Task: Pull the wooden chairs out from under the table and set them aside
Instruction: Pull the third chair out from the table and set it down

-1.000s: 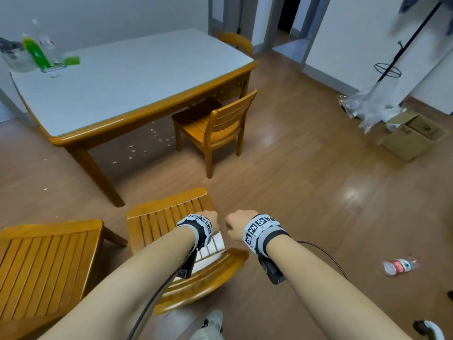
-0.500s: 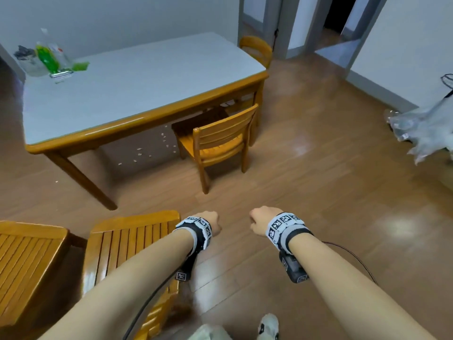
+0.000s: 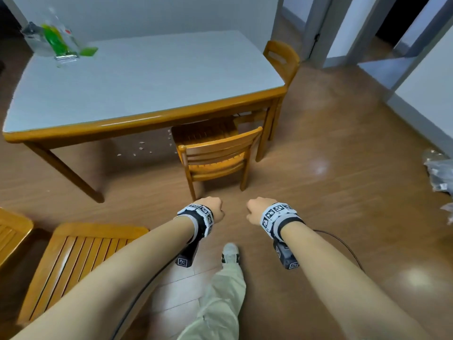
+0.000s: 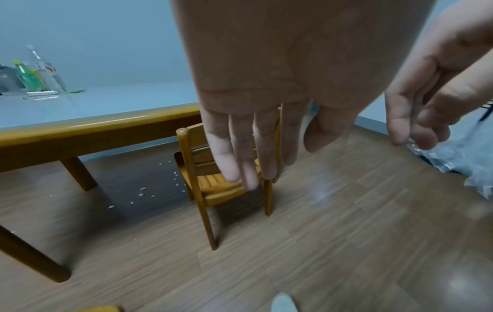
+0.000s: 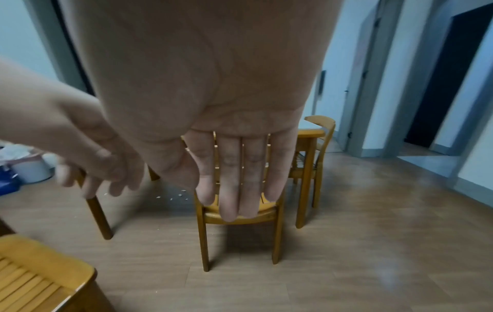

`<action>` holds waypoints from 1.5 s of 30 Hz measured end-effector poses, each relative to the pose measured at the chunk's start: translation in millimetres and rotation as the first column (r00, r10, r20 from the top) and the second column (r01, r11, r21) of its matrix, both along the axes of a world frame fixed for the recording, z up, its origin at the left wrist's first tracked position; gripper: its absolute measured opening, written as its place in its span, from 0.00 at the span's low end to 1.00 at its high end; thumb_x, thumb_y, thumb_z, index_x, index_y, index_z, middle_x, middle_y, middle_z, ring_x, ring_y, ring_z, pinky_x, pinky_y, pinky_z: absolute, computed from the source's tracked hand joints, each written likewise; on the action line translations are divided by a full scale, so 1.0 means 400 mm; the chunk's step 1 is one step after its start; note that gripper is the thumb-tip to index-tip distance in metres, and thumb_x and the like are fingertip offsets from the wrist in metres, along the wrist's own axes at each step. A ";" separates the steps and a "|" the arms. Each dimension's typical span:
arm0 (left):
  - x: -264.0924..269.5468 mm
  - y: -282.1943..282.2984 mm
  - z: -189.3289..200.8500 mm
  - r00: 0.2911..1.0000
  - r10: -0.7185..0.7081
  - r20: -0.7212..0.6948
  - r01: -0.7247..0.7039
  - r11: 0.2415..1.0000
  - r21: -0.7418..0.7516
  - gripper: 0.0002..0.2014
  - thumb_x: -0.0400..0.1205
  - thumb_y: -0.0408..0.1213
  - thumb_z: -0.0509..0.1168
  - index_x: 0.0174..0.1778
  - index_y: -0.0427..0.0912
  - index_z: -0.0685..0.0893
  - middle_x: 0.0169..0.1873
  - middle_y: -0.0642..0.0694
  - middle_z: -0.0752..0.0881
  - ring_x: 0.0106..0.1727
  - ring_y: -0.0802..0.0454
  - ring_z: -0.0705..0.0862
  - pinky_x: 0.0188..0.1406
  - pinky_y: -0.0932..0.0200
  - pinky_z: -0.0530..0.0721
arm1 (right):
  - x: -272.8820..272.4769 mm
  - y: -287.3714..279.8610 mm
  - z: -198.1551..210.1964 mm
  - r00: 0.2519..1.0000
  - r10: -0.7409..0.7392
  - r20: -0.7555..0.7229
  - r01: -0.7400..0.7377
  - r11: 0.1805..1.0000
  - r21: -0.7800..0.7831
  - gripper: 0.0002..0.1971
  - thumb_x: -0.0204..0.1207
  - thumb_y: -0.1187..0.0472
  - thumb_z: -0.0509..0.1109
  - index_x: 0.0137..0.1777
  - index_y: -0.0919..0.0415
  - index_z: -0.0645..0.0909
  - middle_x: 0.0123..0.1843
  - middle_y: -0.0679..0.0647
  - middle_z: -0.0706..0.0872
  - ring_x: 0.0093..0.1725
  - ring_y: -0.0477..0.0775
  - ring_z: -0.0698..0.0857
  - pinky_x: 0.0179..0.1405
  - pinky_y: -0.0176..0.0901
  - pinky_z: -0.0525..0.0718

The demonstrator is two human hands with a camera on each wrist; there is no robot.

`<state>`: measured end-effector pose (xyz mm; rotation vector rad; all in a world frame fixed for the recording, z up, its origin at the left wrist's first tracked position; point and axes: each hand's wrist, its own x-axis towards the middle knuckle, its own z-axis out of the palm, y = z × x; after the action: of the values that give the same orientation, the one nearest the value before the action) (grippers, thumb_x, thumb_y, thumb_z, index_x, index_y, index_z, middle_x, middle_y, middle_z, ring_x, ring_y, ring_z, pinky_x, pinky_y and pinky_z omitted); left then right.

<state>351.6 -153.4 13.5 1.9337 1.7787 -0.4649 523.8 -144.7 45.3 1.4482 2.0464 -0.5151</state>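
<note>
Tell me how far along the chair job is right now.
Done: two chairs stand aside at lower left, away from the table. In hand: nothing; the left hand and right hand are empty, fingers straight, held out toward the front chair, whose seat is partly under the table edge. Left: that chair and the end chair at the table's far right end.

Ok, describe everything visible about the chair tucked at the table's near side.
The chair looks like honey-coloured varnished wood, with a slatted seat, a backrest of horizontal rails and four straight legs. It stands upright on the floor, its back towards the person, the front of its seat under the table edge. Neither hand touches it.
</note>
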 end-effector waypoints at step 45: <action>0.196 0.943 -0.262 0.922 0.349 -0.169 -0.387 0.805 -0.449 0.33 0.80 0.47 0.63 0.82 0.50 0.65 0.80 0.43 0.69 0.80 0.38 0.67 0.75 0.33 0.64 | 0.130 1.268 -0.356 0.770 0.637 -0.036 -0.578 0.673 -0.461 0.34 0.71 0.54 0.69 0.78 0.53 0.66 0.58 0.58 0.82 0.55 0.63 0.85 0.52 0.56 0.87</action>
<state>430.0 223.7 -91.2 1.2107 1.8181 -0.7618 575.9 362.4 -97.2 0.4499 1.9754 -0.5354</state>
